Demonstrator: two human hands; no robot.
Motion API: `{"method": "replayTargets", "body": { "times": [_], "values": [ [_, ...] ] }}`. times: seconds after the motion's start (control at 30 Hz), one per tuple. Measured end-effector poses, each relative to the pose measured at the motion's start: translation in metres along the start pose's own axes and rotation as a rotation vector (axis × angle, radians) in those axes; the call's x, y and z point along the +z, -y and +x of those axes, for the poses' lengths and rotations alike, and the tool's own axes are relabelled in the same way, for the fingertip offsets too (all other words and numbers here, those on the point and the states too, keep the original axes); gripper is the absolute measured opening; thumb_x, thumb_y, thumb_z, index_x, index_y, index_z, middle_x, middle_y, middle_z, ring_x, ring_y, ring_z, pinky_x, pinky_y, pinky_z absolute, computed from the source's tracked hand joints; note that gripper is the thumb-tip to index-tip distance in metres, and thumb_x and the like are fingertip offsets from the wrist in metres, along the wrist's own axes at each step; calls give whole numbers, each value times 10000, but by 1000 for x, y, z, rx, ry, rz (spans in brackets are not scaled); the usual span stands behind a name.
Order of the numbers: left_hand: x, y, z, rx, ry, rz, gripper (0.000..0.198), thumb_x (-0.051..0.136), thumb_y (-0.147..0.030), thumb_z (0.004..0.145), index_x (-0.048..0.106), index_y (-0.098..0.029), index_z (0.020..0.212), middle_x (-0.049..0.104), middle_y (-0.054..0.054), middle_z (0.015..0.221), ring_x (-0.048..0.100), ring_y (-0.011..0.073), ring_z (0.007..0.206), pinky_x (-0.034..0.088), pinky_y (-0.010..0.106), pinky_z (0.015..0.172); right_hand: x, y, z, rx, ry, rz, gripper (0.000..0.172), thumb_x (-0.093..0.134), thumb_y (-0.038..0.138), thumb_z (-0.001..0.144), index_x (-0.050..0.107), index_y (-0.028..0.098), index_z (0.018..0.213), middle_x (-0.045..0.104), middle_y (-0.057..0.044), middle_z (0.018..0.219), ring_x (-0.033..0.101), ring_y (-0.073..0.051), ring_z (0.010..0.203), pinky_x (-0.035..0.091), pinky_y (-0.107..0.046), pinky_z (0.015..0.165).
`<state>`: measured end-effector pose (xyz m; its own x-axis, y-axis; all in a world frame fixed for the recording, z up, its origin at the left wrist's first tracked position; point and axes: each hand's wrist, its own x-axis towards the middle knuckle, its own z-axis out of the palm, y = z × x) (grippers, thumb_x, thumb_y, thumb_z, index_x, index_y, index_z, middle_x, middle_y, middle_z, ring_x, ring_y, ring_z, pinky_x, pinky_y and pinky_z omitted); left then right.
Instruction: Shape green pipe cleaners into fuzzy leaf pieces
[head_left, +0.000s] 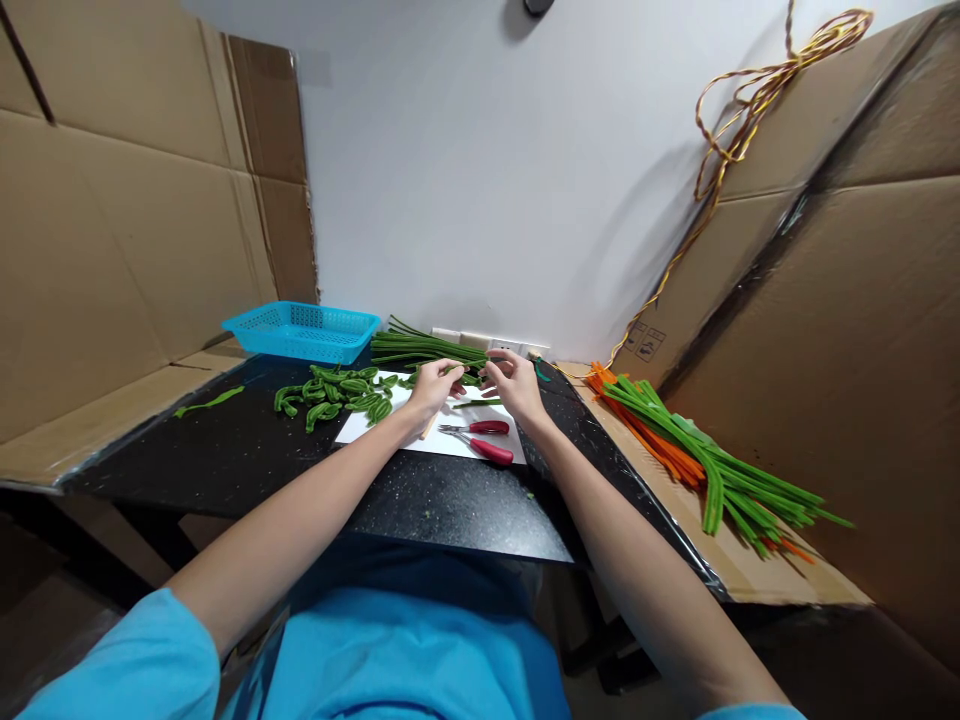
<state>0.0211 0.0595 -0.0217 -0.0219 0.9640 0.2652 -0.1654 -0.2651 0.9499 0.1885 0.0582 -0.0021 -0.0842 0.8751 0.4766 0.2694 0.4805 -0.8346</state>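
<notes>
Above a white sheet [358, 431], my left hand [435, 390] and my right hand [514, 386] face each other with fingertips pinched. A thin green pipe cleaner [475, 364] runs between them, held at both ends. Below the hands on the sheet lie red-handled cutting pliers [489, 450], jaws pointing left. Another short green pipe cleaner [477, 403] rests just above the pliers. A small tan stick [429, 428] lies by my left wrist. Left of the hands is a pile of coiled green pipe-cleaner leaf shapes [321, 392], some reaching onto the sheet.
A blue perforated basket [346, 350] stands at the back left. Dark green pipe cleaners [420, 346] lie along the wall by the sockets [506, 346]. Bright green stems [739, 480] and orange stems [660, 445] lie on cardboard at right. A green strip [214, 400] lies on the black table [172, 450].
</notes>
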Motion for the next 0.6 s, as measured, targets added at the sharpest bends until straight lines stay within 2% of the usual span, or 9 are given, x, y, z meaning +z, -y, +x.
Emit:
{"method": "replayTargets", "body": {
  "times": [0.1,0.23,0.3,0.6],
  "values": [
    [2,-1,-3,0,23,-12,64,733,-189,895,712,-129,896,720,37,781,638,107,523,504,224,493,-3,3,-2,-61,-19,-44,388,688,406,853,700,200,1181,776,-67,951,741,-182,641,618,-266,508],
    [3,-3,-5,-3,37,-32,83,752,-171,889,729,-123,953,708,32,740,648,115,548,514,228,517,-4,5,-3,-109,-19,-61,241,687,373,840,762,169,945,759,-72,820,737,-205,653,627,-284,529],
    [2,-3,-6,-7,30,-49,108,771,-181,881,734,-124,965,703,30,721,650,120,555,515,231,527,-3,4,-3,-118,-17,-50,224,682,367,839,763,165,892,753,-72,779,739,-214,655,635,-298,535],
    [-2,-8,-7,-37,-57,-193,173,829,-190,850,711,-122,955,709,28,739,690,120,640,579,248,667,0,4,-5,-103,83,39,341,756,472,797,769,143,885,780,-92,764,777,-240,668,657,-311,529]
  ]
}}
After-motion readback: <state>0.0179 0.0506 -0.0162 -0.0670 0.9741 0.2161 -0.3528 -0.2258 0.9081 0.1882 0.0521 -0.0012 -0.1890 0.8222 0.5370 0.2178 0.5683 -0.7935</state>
